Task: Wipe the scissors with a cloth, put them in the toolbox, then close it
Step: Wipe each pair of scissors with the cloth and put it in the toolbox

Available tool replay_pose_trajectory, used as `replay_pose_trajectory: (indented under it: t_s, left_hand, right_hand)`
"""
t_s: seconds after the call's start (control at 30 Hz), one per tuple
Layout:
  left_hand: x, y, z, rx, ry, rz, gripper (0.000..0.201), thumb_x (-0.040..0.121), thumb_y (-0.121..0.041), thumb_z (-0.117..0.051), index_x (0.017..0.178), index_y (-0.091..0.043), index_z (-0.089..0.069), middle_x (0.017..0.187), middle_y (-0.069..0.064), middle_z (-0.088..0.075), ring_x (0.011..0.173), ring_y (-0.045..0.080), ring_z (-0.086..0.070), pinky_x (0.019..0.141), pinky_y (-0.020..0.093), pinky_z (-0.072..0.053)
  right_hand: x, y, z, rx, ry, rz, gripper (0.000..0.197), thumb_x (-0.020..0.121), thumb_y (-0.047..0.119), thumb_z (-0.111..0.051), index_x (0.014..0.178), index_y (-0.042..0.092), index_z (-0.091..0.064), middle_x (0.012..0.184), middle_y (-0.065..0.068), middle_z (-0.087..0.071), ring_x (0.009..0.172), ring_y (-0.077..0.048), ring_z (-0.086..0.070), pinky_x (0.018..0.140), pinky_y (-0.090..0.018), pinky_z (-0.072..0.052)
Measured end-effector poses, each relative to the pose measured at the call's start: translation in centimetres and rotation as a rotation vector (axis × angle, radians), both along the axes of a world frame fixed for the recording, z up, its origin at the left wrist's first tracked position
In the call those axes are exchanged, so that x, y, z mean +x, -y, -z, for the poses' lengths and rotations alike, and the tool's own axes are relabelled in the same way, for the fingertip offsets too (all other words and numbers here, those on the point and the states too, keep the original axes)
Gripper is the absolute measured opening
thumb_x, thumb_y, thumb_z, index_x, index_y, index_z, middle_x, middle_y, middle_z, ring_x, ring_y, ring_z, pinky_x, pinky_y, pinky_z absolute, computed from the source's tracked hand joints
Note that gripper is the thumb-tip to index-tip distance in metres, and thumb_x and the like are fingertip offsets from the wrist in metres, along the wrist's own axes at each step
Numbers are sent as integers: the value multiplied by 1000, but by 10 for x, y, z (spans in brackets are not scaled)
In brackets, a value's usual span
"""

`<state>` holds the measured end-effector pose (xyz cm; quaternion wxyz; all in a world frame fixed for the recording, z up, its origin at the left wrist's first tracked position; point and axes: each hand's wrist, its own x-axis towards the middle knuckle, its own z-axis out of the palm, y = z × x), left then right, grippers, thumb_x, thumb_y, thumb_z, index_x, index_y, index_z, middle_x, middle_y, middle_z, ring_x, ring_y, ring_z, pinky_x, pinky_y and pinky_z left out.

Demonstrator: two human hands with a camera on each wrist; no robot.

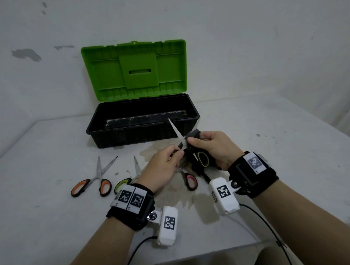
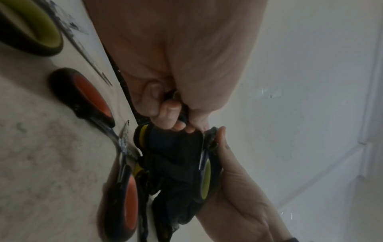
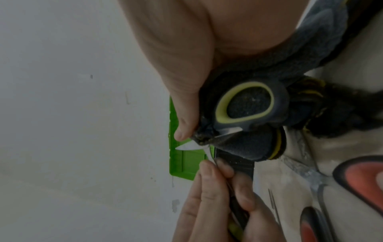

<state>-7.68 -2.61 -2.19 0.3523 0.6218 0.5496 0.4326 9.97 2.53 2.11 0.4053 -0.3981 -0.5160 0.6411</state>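
A pair of scissors [image 1: 175,129] with yellow-green handle loops [image 3: 248,103] is held open above the table, one blade pointing up toward the toolbox [image 1: 141,123]. My left hand [image 1: 176,153] pinches one handle arm of the scissors. My right hand [image 1: 190,140] grips a dark grey cloth [image 1: 192,134] folded round the blade near the pivot, with the thumb [image 3: 185,126] pressing on it. The rest of the cloth [image 3: 323,41] bunches under the right palm. The black toolbox stands open behind the hands, its green lid [image 1: 135,70] upright.
On the table lie orange-handled scissors [image 1: 94,182], green-handled scissors [image 1: 123,183] partly under my left wrist, and red-handled scissors [image 1: 190,180] beneath the hands. A wet stain [image 1: 151,151] spreads in front of the toolbox. The wall is close behind it.
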Motion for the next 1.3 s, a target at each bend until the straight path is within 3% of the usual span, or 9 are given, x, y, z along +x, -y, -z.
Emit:
replay_pose_trajectory:
  t_s: [0.23, 0.4, 0.53, 0.6, 0.67, 0.77, 0.87, 1.13, 1.3]
  left_hand:
    - [0, 3, -8, -15, 10, 20, 29, 101, -34, -51, 76, -40, -63, 58, -18, -54, 49, 2, -45, 53, 28, -34]
    - [0, 6, -16, -53, 20, 44, 25, 101, -34, -52, 79, -38, -63, 58, -16, -54, 47, 7, -44, 50, 27, -34]
    - [-3, 5, -23, 1, -62, -50, 7, 96, -38, -61, 100, -32, -61, 86, -13, -66, 68, 7, -61, 64, 27, -48]
    - [-6, 4, -21, 20, 15, -138, 20, 92, -38, -68, 107, -33, -55, 94, -8, -65, 74, 10, -63, 67, 28, -53]
    - [-6, 5, -20, 22, 178, -202, 29, 89, -33, -73, 108, -29, -51, 80, -4, -63, 64, 13, -58, 61, 28, -50]
    - [-3, 7, -19, 18, 386, -325, 23, 89, -23, -74, 106, -17, -60, 75, -1, -69, 65, 10, -62, 61, 22, -52]
    - [2, 8, -24, -31, 560, -346, 17, 94, -24, -68, 104, -11, -68, 87, 3, -77, 80, 17, -73, 71, 25, -58]
    - [9, 10, -36, -73, 696, -366, 20, 102, -27, -54, 119, -21, -45, 96, 12, -72, 76, 27, -75, 61, 37, -59]
    - [7, 4, -29, -69, 659, -495, 25, 99, -30, -60, 118, -17, -52, 89, 6, -76, 75, 22, -75, 68, 45, -63]
  right_hand:
    - [-4, 1, -8, 16, -47, 87, 11, 84, 8, -73, 91, -1, -71, 78, -12, -73, 68, -20, -68, 67, -30, -58]
    - [3, -3, -19, -10, -114, 134, 6, 86, 9, -71, 83, 4, -70, 81, -17, -71, 69, -26, -68, 70, -35, -59]
    - [4, 1, -17, -38, -143, 181, 15, 88, 11, -70, 91, -2, -65, 83, -20, -68, 65, -25, -68, 59, -31, -58]
    - [5, 2, -16, -57, -177, 210, 12, 88, 10, -70, 85, -1, -64, 81, -18, -69, 64, -24, -69, 57, -31, -58]
    - [4, 3, -13, -77, -215, 219, 10, 88, 9, -70, 82, 2, -65, 81, -17, -70, 65, -24, -70, 58, -32, -59]
    - [-2, 7, -8, -107, -254, 223, 11, 87, 11, -71, 83, 3, -65, 83, -18, -71, 70, -27, -71, 64, -36, -61]
    - [-8, 11, -5, -146, -287, 219, 13, 87, 13, -72, 88, 2, -65, 83, -18, -72, 71, -28, -71, 67, -40, -60]
    - [-11, 20, 0, -170, -208, 179, 19, 83, 18, -76, 94, 4, -70, 109, -31, -68, 91, -37, -63, 95, -63, -44]
    - [-10, 24, 2, -152, -162, 167, 22, 83, 20, -77, 99, 5, -70, 97, -21, -72, 85, -32, -65, 76, -45, -52]
